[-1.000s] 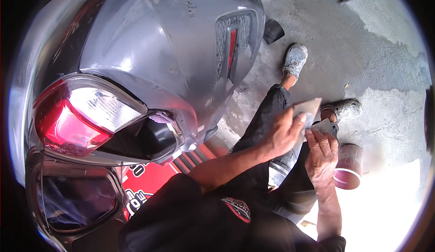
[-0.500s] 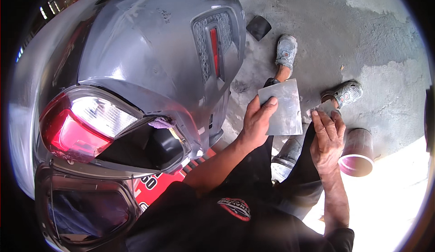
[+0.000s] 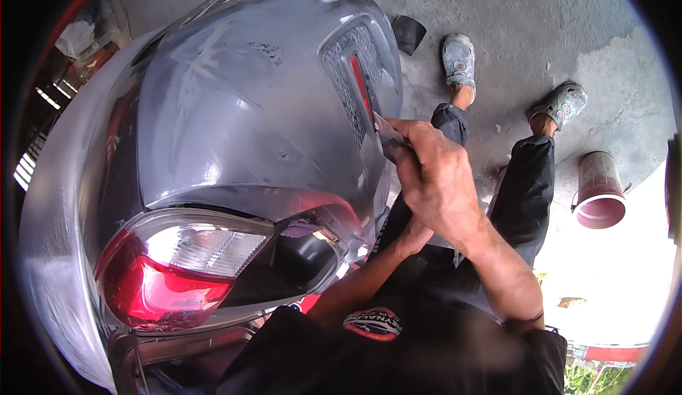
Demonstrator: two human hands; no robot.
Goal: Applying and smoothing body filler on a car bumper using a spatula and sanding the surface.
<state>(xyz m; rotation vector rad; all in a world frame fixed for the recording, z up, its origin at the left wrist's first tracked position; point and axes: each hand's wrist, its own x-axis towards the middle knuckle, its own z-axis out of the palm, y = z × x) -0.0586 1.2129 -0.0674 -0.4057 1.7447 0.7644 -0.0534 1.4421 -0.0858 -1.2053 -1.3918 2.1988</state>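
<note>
The fingers of my right hand (image 3: 444, 175) are closed on a small flat scraper (image 3: 389, 139), a thin grey blade. Its tip is at the edge of the grey car bumper (image 3: 241, 125), close to a textured recess holding a narrow red reflector (image 3: 360, 82); whether it touches is hard to tell. My left hand (image 3: 415, 235) lies beneath the right one, mostly covered by it. Its fingers, and anything in them, are hidden. Dull patches and a few small dark rough marks show on the bumper.
A red and clear tail light (image 3: 181, 271) sits beside an open cavity (image 3: 291, 263) in the car body. At my right stands a pinkish bucket (image 3: 600, 207). A black curved piece (image 3: 408, 34) lies on the concrete floor (image 3: 511, 11) beyond my clog-like shoes (image 3: 458, 60).
My right hand has moved left with the scraper to the bumper's edge, crossing over my left hand. The flat metal plate in my left hand is now hidden. The view has shifted.
</note>
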